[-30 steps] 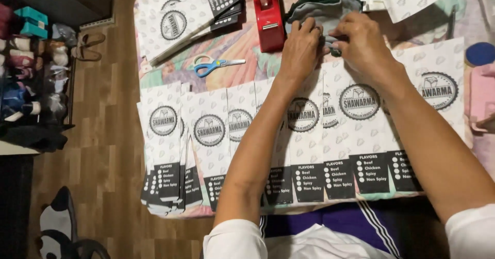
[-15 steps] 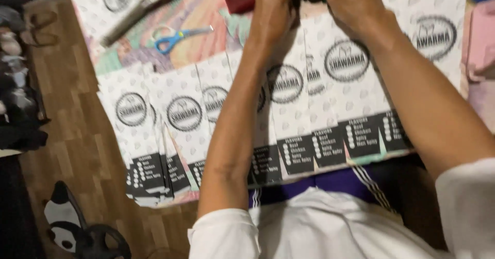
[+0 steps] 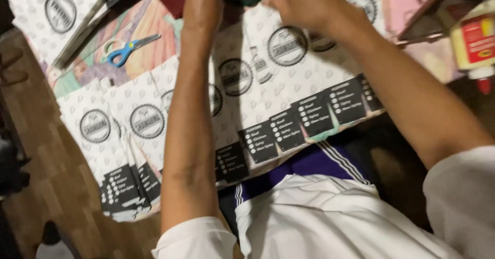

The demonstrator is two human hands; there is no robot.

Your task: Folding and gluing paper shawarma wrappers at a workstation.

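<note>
My two bare forearms, left hand (image 3: 202,1) and right hand (image 3: 304,4) without gloves or rings, short white sleeves, white shirt, dark purple shorts with white side stripes

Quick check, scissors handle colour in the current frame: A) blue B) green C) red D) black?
A, the scissors lying on the patterned cloth, apart from the left hand, have blue handles.
</note>
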